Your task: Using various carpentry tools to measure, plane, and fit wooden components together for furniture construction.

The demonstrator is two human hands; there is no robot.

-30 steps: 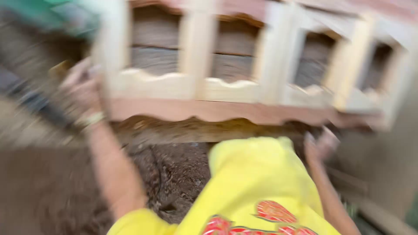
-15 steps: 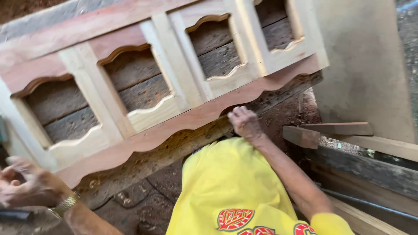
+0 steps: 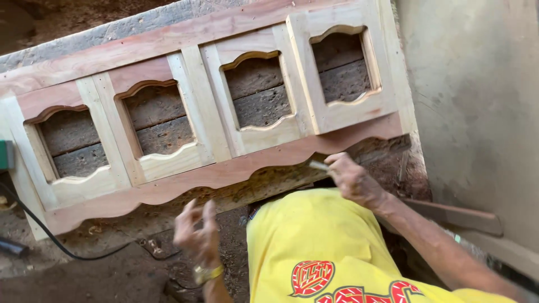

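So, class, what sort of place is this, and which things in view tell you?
Probably a small woodworking shop. An unfinished frame with four arched openings lies on rough planks, a black cable runs across the dirt floor, and the right hand holds a small tool at the frame's edge.

A rough woodworking workshop: an unfinished wooden frame (image 3: 208, 120) with four arched openings lies on a counter (image 3: 101, 33) of weathered planks, a black power cable (image 3: 50, 235) trails over the dusty dirt floor (image 3: 84, 275), and offcut boards (image 3: 455, 216) lean by a bare plaster wall (image 3: 477, 101).
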